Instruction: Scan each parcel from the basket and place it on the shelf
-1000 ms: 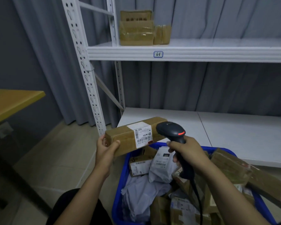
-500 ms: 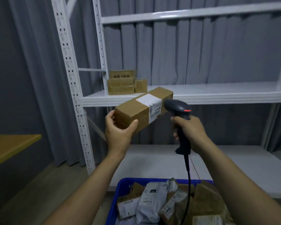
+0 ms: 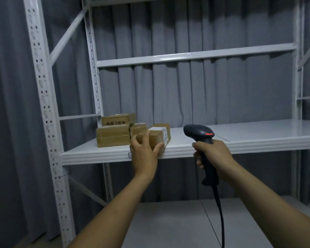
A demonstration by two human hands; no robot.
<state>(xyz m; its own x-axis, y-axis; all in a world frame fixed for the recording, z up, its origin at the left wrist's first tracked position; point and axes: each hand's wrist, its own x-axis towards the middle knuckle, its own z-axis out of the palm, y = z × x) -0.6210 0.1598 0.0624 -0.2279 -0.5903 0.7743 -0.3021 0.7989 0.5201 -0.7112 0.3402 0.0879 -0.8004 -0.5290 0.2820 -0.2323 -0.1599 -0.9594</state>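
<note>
Up from chest height, your parcel (image 3: 158, 138) now sits on the shelf (image 3: 249, 135), at three o'clock of the stacked boxes (image 3: 113, 138). Your left hand (image 3: 143, 153) grips its near end and your right hand (image 3: 215, 154) clutches the scanner (image 3: 199, 132). You're placing: next, let go and fetch another.

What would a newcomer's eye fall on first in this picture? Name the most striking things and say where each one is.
In the middle, the left hand grips a long brown parcel with a white label at the front edge of the white shelf. To its right, the right hand holds a black scanner upright, a red light on its head. Other brown boxes are stacked just left of the parcel.
</note>
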